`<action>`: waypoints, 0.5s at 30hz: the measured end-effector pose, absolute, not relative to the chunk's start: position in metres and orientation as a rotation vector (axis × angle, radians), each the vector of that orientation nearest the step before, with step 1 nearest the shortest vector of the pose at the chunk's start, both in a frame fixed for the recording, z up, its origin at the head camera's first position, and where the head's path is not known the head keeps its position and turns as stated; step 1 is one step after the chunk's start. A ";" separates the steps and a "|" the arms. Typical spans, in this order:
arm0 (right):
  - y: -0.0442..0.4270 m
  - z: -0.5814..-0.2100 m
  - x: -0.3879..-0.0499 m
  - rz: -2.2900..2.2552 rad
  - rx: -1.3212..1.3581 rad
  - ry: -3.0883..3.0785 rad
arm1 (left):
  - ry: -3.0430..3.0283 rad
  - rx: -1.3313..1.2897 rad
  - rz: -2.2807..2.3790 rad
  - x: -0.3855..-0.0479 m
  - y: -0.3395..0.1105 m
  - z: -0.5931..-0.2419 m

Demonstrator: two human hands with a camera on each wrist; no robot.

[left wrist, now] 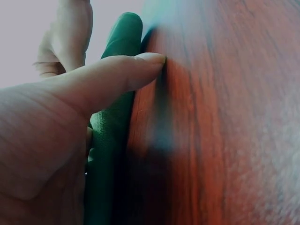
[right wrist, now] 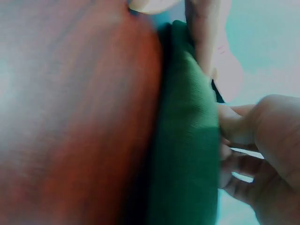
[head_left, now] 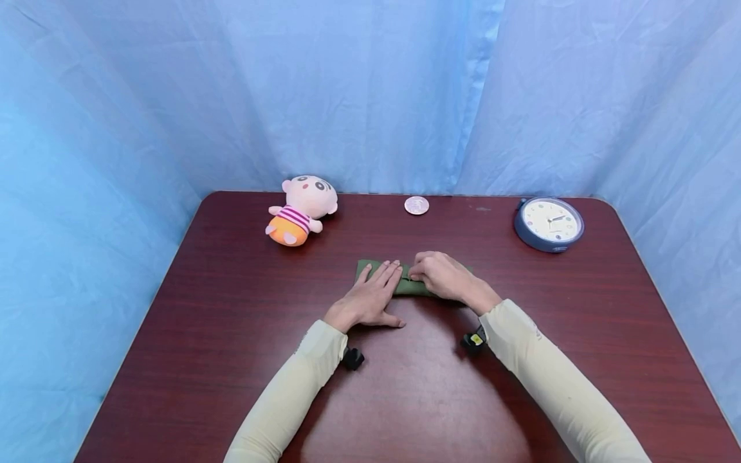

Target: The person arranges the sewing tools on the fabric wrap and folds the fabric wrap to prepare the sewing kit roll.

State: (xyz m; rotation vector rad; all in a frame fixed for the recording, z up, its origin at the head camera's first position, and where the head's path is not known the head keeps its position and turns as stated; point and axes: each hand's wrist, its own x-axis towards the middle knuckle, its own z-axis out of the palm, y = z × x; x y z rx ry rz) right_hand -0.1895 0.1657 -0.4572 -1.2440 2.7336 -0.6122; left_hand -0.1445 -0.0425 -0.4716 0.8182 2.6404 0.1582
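A long, soft green fabric pouch point(head_left: 414, 288) lies crosswise on the table, partly covered by both hands. My left hand point(head_left: 370, 299) rests on its left part with fingers spread and straight. In the left wrist view the thumb point(left wrist: 117, 75) sticks out past the near edge of the pouch. My right hand point(head_left: 442, 276) bends over the top of the pouch near its middle, thumb and fingers pinching at its upper side. A small dark strip point(right wrist: 217, 92) shows beside those fingers in the right wrist view; exactly what they pinch is hidden.
A plush doll point(head_left: 298, 211) in a striped top lies at the back left of the brown table point(head_left: 231, 334). A small round pale disc point(head_left: 417, 205) lies by the back edge. A blue round clock point(head_left: 548, 224) lies face up at the back right. Blue curtains point(head_left: 370, 96) surround the table.
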 end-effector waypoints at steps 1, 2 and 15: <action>0.165 -0.454 -0.192 -0.612 -1.238 2.697 | 2.641 0.818 0.156 -0.144 -0.043 -0.472; 0.165 -0.451 -0.194 -0.625 -1.225 2.658 | 2.638 0.818 0.151 -0.144 -0.043 -0.472; 0.144 -0.432 -0.241 -0.600 -0.570 2.319 | 2.643 0.841 0.168 -0.144 -0.043 -0.471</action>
